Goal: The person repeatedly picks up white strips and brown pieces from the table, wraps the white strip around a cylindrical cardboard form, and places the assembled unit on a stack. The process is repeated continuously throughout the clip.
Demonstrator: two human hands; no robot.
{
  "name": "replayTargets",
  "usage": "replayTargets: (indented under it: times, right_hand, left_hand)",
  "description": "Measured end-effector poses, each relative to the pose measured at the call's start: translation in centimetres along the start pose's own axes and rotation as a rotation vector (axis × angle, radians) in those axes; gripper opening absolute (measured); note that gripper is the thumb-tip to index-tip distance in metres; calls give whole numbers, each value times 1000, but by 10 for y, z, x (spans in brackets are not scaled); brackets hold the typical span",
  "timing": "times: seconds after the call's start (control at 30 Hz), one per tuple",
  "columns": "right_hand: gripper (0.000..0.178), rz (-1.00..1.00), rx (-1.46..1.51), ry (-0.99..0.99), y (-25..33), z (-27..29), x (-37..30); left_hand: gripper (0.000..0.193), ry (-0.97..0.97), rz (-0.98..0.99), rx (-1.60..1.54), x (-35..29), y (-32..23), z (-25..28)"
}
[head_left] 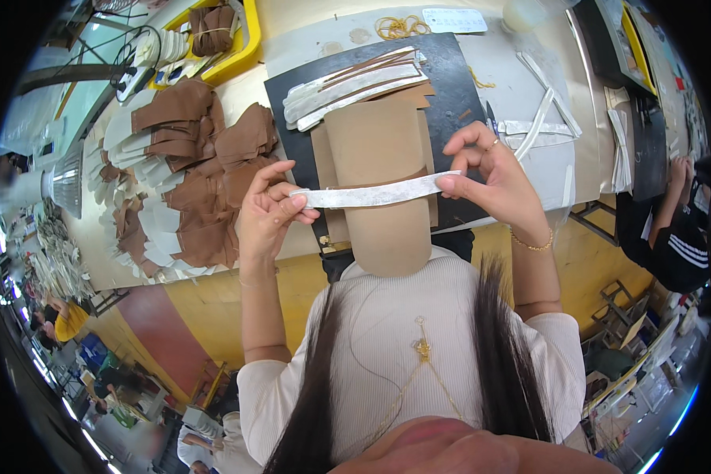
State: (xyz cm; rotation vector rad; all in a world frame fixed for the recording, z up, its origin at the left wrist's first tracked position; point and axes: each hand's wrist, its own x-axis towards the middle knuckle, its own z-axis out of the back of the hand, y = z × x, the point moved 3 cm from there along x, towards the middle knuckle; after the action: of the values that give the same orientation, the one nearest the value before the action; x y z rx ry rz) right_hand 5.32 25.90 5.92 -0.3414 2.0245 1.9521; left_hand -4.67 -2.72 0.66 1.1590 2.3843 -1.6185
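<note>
Left hand [267,207]: one, ungloved, thumb pressed against curled fingers, fingertips turned toward right hand [499,178]. Right hand: one, ungloved, thumb and fingers pinched, well apart from left hand. Forearms [262,304]: two, uncovered, one extending back behind each hand.

A tangle of thin yellow loops [392,30] lay right of a yellow plastic bin [250,35], with a flat white rectangular card [455,20] farther right. A silvery, ribbed, cup-shaped fixture [65,180] showed left of the bin, and a person in black clothing [678,241] well to its right.
</note>
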Motion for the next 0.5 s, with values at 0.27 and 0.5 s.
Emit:
replayTargets:
  times: [0.27, 0.5]
  right_hand:
    - [34, 24, -2, 38, -19, 2, 15]
    - [35, 10, 98, 72, -30, -1, 22]
  left_hand:
    - [47, -93, -19, 165, 9, 9, -12]
    - [46, -107, 6, 208, 14, 15, -22]
